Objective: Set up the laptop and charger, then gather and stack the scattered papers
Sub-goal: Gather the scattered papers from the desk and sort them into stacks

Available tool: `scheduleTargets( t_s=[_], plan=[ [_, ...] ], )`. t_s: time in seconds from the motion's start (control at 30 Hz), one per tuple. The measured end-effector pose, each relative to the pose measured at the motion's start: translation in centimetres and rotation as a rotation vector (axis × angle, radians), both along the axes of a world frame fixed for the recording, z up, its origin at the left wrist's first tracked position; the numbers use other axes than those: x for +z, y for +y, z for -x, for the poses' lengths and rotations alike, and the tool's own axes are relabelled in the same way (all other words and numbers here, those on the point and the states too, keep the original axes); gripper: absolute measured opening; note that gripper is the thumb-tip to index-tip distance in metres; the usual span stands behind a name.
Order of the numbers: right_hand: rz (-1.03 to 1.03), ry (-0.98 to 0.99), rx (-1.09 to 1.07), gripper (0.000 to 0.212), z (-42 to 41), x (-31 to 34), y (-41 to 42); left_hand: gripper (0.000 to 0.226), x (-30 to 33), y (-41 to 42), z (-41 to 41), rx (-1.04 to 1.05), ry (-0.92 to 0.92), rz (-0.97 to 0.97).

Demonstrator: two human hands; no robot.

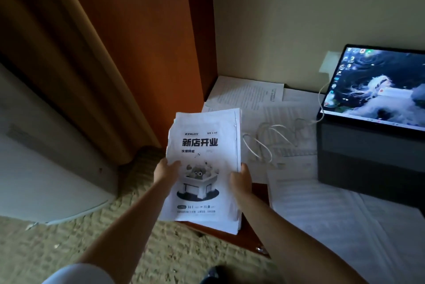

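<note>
A thick stack of white papers (207, 152), its top sheet a printed flyer with bold black characters, hangs over the desk's left edge. My left hand (166, 172) grips its left edge with the thumb on top. My right hand (241, 180) holds the right edge. On the right of the desk the laptop (372, 108) stands open with its screen lit. A white charger cable (264, 143) runs in loops from its left side across loose papers (322, 212) on the desk. A white wall socket (328, 61) sits behind the laptop.
More loose sheets (248, 91) lie at the back of the reddish wooden desk (257, 235), near the wall corner. An orange-brown wooden panel (142, 42) rises on the left. A white appliance (46, 164) stands on patterned carpet (96, 226) at lower left.
</note>
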State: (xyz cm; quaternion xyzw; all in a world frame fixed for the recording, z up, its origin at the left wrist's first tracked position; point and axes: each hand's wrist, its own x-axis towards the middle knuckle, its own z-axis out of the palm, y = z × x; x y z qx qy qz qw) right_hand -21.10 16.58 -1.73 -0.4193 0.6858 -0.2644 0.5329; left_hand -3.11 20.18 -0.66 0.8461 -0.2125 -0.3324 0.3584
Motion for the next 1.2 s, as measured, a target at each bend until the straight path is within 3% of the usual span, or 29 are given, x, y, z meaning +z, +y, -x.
scheduleTargets(
  t_s=[0.17,0.27,0.37,0.5,0.77,1.07,1.2],
  plan=[
    [-0.027,0.162,0.036,0.046,0.0,-1.7,0.1,0.033,-2.2,-1.5,-1.3,-0.157,-0.030,-0.105],
    [0.080,0.320,0.121,0.051,-0.3,-2.3,1.1,0.030,-2.8,-1.6,-1.3,-0.203,-0.094,-0.105],
    [0.197,0.499,0.126,0.043,-0.3,-2.4,1.7,0.027,-2.9,-1.5,-1.4,-0.210,-0.167,-0.078],
    [0.176,0.606,0.122,0.031,0.0,-2.3,2.8,0.028,-2.9,-0.8,-1.8,-0.191,-0.207,-0.105],
    [0.040,0.686,0.122,0.029,1.1,-2.6,2.5,0.031,-3.2,-0.1,-1.3,-0.176,-0.203,-0.119],
    [0.214,0.646,0.039,0.022,0.8,-3.3,1.1,0.031,-3.6,-1.8,-1.7,-0.213,-0.237,-0.014],
    [0.194,0.591,0.046,0.022,0.6,-3.8,1.2,0.034,-4.3,-2.0,-1.7,-0.277,-0.286,-0.021]
  ],
)
